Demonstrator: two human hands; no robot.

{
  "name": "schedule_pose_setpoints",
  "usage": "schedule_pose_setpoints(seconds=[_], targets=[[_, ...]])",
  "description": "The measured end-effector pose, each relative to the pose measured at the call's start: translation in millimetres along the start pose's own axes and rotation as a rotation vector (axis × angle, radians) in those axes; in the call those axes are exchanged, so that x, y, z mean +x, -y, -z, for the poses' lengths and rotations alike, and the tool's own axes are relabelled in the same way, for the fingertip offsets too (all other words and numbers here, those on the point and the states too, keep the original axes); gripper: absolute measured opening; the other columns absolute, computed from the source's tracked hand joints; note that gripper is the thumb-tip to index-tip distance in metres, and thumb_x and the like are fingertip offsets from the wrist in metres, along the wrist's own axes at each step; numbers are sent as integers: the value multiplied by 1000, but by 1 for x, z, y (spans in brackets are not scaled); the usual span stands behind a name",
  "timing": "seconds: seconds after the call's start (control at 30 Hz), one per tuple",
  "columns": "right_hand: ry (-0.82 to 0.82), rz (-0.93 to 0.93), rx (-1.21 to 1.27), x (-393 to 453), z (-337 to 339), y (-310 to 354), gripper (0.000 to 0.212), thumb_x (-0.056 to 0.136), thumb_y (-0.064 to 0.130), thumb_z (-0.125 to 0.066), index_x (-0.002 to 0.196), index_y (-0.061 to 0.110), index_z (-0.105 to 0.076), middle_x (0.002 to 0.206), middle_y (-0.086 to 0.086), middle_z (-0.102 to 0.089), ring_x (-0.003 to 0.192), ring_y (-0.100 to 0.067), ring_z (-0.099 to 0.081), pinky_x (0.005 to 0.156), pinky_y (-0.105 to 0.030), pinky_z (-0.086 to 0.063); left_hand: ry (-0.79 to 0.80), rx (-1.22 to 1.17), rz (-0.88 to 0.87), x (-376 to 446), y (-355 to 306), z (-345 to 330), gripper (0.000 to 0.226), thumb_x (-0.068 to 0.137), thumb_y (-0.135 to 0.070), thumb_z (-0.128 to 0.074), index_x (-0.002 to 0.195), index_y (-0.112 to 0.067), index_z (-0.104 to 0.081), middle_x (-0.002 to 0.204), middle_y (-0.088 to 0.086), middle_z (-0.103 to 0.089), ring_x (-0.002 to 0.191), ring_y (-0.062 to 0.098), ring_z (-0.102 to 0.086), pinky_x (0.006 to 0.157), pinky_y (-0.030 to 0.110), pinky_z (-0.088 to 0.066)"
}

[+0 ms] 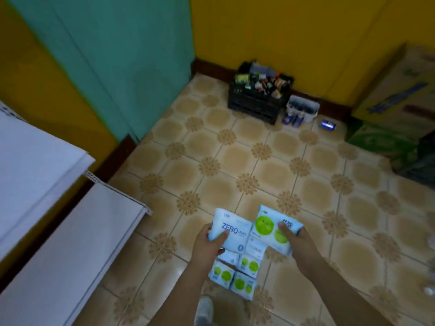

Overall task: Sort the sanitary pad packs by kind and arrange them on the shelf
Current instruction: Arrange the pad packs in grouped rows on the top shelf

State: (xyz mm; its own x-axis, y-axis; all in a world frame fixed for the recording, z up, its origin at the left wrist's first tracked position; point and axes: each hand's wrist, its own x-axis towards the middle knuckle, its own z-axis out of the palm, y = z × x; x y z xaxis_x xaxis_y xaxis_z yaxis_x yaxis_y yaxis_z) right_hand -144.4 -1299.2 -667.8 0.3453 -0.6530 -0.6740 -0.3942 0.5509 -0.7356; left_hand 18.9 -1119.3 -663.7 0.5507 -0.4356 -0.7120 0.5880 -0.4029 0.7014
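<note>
Each hand (209,241) (297,243) apparently grips one pack (231,231) (274,228).

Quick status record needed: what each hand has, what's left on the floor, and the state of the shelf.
left hand: grips the blue ZERO pack
right hand: grips the green-circle pack
held packs: side by side above the floor, edges overlapping
floor pile: several packs below the hands, mostly green-circle kind
shelf: white, to the left, no packs visible on it
background: black crate of goods and a cardboard box by the yellow wall
</note>
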Motion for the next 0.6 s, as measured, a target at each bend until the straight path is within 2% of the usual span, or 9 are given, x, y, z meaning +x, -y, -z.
schedule_pose_setpoints(seconds=[0.07,0.13,0.2,0.27,0.37,0.43,0.47,0.53,0.6], targets=[[53,42,46,-56,-10,59,35,89,20,-68,122,14,-61,106,-9,-74,97,-33,-70,89,-56,-54,-24,-83,-43,-67,-54,16,32,88,-21,-74,116,-19,-62,101,0,-70,89,13,-68,61,23,-58],[122,111,91,-111,-23,111,28,91,13,-65,119,18,-61,104,-5,-75,96,-30,-70,87,-51,-54,-53,-120,-90,-122,-95,34,39,82,-29,-80,117,-22,-64,104,1,-73,96,18,-69,67,27,-57],[175,172,153,-163,-40,156,20,92,7,-62,110,16,-63,92,-3,-75,82,-25,-70,71,-40,-56,-76,-140,-180,-174,-133,58,48,74,-34,-85,116,-21,-66,102,1,-76,99,20,-70,72,31,-56],[290,193,223,-210,-59,184,25,90,8,-63,115,11,-62,92,-6,-76,77,-24,-73,60,-34,-58,-134,-167,-252,-225,-159,79,41,79,-28,-83,115,-16,-67,101,3,-76,98,22,-71,74,33,-57],[489,197,322,-278,-92,208,55,79,28,-76,127,7,-59,115,-19,-70,100,-34,-70,69,-40,-60,-258,-208,-354,-303,-180,109,34,84,-27,-78,113,-11,-68,101,8,-76,96,28,-72,81,40,-61],[583,222,340,-310,-114,219,48,85,28,-69,128,9,-58,117,-18,-69,103,-33,-69,70,-39,-60,-323,-265,-390,-340,-183,122,35,84,-28,-77,114,-13,-66,98,6,-77,93,28,-73,82,43,-60],[642,225,322,-333,-127,223,46,87,28,-66,129,10,-58,117,-17,-69,103,-32,-69,70,-39,-61,-373,-307,-423,-366,-180,133,29,88,-25,-73,113,-13,-64,96,5,-77,91,26,-73,78,39,-61],[739,262,290,-376,-152,229,53,83,29,-66,131,10,-56,120,-15,-69,108,-30,-67,79,-38,-61,-454,-371,-482,-416,-173,156,21,92,-19,-68,111,-11,-64,99,7,-77,92,23,-72,74,33,-60],[850,309,238,-415,-178,233,54,78,30,-68,128,11,-57,121,-13,-69,106,-27,-68,80,-35,-60,-542,-420,-530,-459,-167,183,23,91,-16,-68,112,-9,-65,104,10,-76,92,22,-72,77,34,-60]])
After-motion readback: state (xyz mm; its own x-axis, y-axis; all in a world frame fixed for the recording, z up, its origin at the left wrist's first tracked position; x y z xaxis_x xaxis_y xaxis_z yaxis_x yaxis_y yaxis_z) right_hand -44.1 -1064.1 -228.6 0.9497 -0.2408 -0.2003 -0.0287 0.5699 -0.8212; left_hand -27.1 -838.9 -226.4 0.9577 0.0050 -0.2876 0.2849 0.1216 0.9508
